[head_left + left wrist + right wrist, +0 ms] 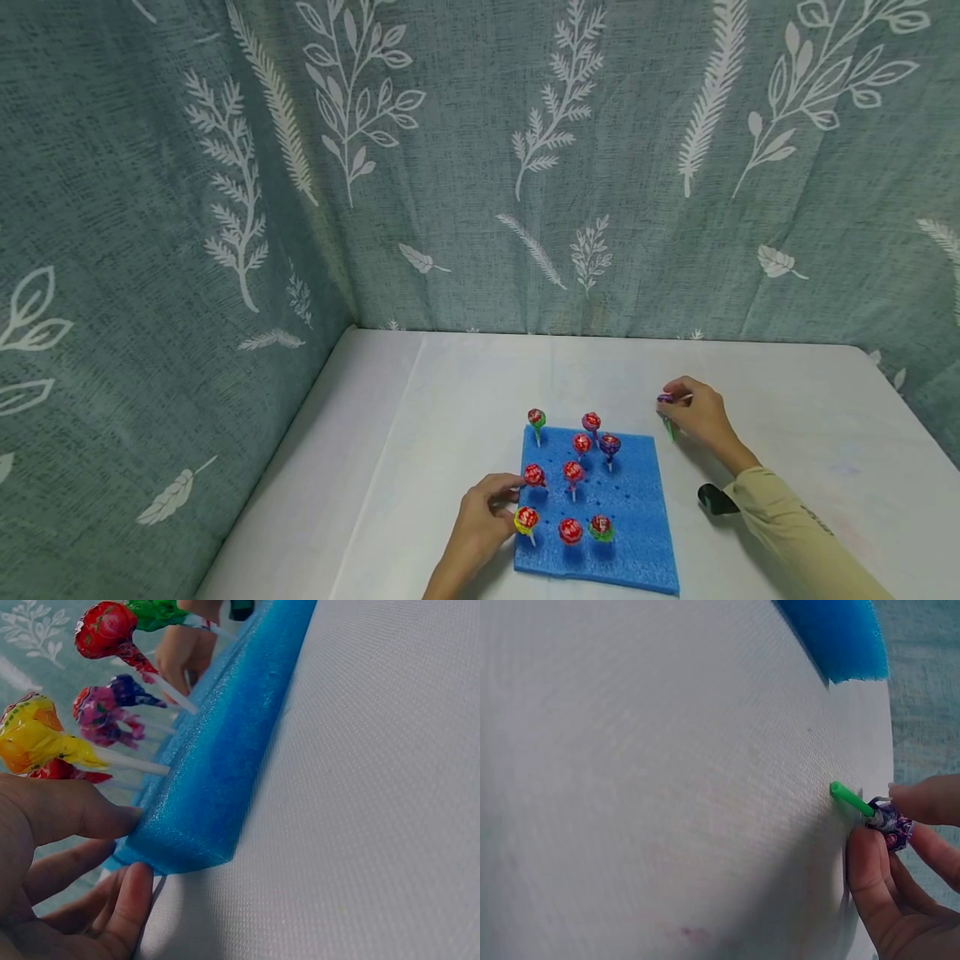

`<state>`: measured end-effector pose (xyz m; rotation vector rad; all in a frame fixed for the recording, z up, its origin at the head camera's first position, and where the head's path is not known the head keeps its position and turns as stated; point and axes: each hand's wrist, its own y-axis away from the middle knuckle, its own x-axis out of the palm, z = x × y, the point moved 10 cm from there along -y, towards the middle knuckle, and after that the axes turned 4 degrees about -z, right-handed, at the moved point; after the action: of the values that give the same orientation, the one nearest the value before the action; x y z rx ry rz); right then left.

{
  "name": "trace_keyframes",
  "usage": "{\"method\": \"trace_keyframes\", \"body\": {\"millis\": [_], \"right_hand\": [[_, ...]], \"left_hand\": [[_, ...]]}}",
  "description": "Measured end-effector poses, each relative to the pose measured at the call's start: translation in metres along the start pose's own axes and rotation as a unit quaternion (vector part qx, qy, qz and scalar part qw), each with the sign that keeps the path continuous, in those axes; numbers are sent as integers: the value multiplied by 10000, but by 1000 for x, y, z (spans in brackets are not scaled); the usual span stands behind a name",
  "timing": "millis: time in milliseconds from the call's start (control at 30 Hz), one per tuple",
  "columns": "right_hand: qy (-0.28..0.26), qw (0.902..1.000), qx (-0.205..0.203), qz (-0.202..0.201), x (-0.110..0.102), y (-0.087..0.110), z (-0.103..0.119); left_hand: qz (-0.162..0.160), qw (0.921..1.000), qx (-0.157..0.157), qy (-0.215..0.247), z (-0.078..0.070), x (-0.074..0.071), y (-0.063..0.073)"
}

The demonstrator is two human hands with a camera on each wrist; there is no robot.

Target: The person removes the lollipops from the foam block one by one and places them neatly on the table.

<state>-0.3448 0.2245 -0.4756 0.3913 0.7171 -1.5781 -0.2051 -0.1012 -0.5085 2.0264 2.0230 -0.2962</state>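
Observation:
A blue foam block (633,500) lies on the white table with several wrapped lollipops standing in it by their sticks. At its left edge my left hand (480,521) holds the foam between thumb and fingers, close to a yellow-wrapped lollipop (37,739). Red lollipops (573,472), a green-wrapped one (536,417) and a purple one (610,445) stand elsewhere in the block. To the right, apart from the foam, my right hand (699,414) pinches a purple-wrapped lollipop (892,829) by its wrapped head. Its green stick (849,798) points away from the fingers, just above the table.
Small holes dot the block's top among the lollipops. A dark object (716,500) shows by the right sleeve (798,533). Behind the white table (450,400), a leaf-patterned green curtain (465,167) hangs at the back and left.

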Motion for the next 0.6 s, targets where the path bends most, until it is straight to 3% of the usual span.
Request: {"method": "trace_keyframes", "body": {"millis": [600], "right_hand": [[357, 9987, -369, 78, -14, 7, 20]], "left_hand": [[-12, 9999, 42, -123, -2, 1, 0]]}}
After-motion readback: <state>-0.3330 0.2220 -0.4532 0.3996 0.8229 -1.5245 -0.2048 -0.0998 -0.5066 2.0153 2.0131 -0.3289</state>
